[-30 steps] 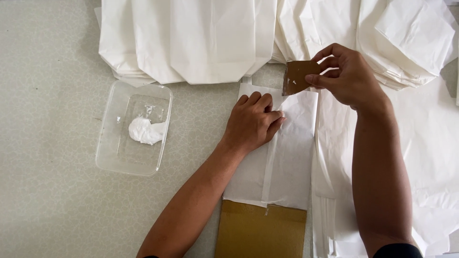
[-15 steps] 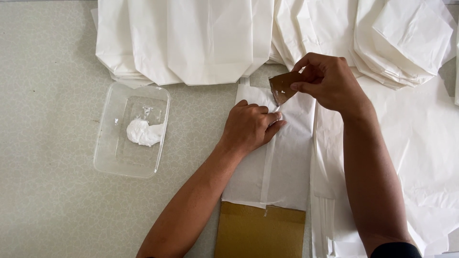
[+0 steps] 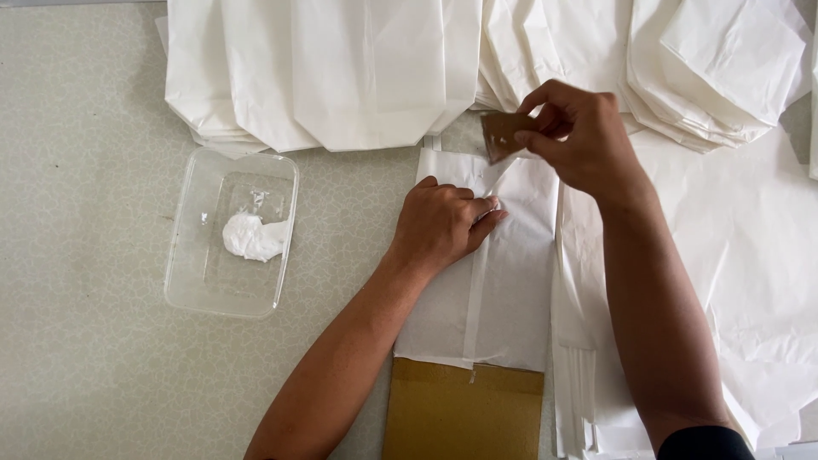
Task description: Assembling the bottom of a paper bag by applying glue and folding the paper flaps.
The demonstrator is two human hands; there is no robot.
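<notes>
Brown card scrap (image 3: 504, 135) sat pinched in my right hand (image 3: 579, 140), thumb and fingers closed narrowly on it, just above the top edge of the folded white paper sheet (image 3: 503, 290). My left hand (image 3: 443, 223) lay pressed on that sheet, fingers curled down against its centre seam. I saw the sheet resting over a tan cardboard board (image 3: 464, 413). A clear plastic tub (image 3: 192, 290) holding white paste (image 3: 251, 237) stood to the left, with white paper bags (image 3: 341, 68) stacked beyond.
</notes>
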